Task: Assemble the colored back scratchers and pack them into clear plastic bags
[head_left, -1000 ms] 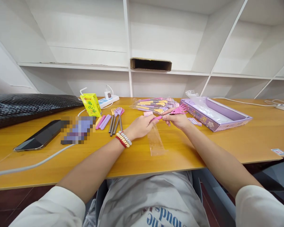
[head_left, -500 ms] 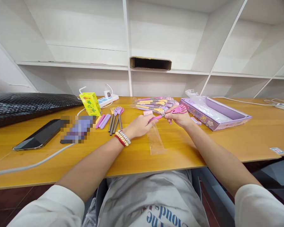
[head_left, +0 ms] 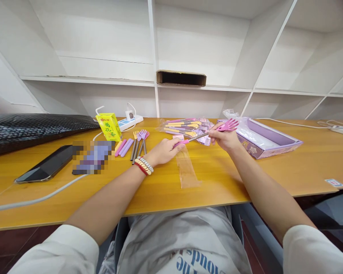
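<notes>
A pink back scratcher with a telescopic metal rod [head_left: 198,137] spans the space between my two hands. My left hand [head_left: 165,151] is closed around its pink handle. At the other end, my right hand [head_left: 224,139] grips it just below the claw-shaped pink head, with the rod drawn out. Beneath them lies a flat clear plastic sleeve [head_left: 187,173]. Left of my left hand are several scratcher heads with bare rods [head_left: 136,147], and beside these sit several loose coloured handles [head_left: 126,147]. Behind my hands is a pile of bagged back scratchers [head_left: 183,125].
A purple open box [head_left: 274,147] with clear plastic inside stands at right. At left are a yellow drink carton [head_left: 109,126], a phone [head_left: 47,163], a black wrapped bundle [head_left: 40,131] and a white cable [head_left: 54,193]. A power strip [head_left: 130,122] lies behind.
My right hand has moved right and slightly up with the scratcher's head, and more of the metal rod shows. My left hand has shifted slightly left, still on the handle.
</notes>
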Motion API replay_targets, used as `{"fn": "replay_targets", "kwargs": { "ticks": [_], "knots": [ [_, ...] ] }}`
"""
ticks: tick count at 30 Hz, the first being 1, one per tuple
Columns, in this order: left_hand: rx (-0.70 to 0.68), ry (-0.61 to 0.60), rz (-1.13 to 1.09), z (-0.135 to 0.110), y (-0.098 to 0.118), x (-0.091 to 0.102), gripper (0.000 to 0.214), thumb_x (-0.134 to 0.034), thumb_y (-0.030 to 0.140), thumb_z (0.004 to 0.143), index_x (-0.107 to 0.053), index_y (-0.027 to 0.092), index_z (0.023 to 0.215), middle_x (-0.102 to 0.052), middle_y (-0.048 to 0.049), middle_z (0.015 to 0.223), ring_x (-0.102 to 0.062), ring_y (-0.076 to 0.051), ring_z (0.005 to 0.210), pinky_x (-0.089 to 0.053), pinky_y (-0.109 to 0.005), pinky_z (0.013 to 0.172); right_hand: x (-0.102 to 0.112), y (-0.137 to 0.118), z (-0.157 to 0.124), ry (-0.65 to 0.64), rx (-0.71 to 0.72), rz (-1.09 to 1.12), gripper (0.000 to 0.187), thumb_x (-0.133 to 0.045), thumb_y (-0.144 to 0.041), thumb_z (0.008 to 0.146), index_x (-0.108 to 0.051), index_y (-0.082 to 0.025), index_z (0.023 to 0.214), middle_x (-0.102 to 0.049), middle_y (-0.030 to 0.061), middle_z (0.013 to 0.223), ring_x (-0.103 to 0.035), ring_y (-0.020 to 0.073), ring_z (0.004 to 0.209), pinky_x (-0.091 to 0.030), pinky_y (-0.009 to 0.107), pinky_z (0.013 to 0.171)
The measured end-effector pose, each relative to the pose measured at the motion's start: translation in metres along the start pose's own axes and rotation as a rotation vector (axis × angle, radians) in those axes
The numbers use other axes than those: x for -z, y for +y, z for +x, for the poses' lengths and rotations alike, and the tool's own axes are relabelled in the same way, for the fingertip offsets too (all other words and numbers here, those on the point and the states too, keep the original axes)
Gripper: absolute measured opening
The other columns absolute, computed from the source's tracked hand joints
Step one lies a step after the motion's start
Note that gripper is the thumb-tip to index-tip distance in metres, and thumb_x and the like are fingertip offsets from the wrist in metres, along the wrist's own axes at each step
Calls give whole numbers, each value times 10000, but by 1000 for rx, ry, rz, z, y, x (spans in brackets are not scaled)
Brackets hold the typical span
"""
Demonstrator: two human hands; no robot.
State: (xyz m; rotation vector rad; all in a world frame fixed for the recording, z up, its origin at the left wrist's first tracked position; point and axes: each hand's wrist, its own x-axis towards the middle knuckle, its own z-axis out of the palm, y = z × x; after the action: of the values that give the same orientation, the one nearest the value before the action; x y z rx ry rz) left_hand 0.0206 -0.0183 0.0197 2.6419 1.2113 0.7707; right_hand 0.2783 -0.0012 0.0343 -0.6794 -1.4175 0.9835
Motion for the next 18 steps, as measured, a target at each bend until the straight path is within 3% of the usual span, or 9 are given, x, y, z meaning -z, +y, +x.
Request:
{"fn": "replay_targets", "kwargs": {
  "ticks": [5, 9, 14, 16, 18],
  "knots": [
    [9, -8, 30, -2, -12, 7, 428, -307, 494, 896, -604, 190, 847, -582, 6, 631, -494, -137, 577, -311, -240, 548, 23, -12, 4, 92, 49, 19, 225, -779, -257, 549, -582, -165, 606, -565, -18, 471, -482, 94, 341, -382, 216, 314],
    [29, 40, 62, -1, -7, 2, 441, -279, 489, 907, -599, 187, 871, -603, -11, 655, -529, -156, 599, -324, -250, 551, 20, -1, 6, 116, 80, 62, 242, -767, -306, 583, -572, -180, 655, -547, -34, 487, -464, 78, 361, -364, 204, 334],
    [54, 77, 55, 0, 11, -8, 392, -269, 452, 921, -553, 210, 1044, -653, -41, 838, -600, -186, 743, -394, -266, 639, -26, 18, -1, -36, -110, 189, 382, -750, -430, 591, -586, -212, 859, -617, -15, 678, -552, 104, 536, -454, 231, 470],
    [66, 78, 61, 1, 16, -12, 368, -279, 437, 922, -534, 211, 1062, -650, -52, 863, -606, -198, 770, -412, -283, 666, -50, 19, -3, -72, -186, 258, 350, -699, -486, 640, -578, -189, 781, -639, 20, 758, -593, 132, 669, -487, 257, 570],
    [73, 124, 47, 2, 17, -15, 335, -295, 407, 923, -538, 197, 1021, -643, -67, 899, -603, -206, 817, -425, -302, 707, -70, 15, -2, -67, -237, 358, 383, -657, -530, 666, -519, -173, 647, -627, 27, 718, -589, 139, 671, -482, 267, 592]
  ]
}}
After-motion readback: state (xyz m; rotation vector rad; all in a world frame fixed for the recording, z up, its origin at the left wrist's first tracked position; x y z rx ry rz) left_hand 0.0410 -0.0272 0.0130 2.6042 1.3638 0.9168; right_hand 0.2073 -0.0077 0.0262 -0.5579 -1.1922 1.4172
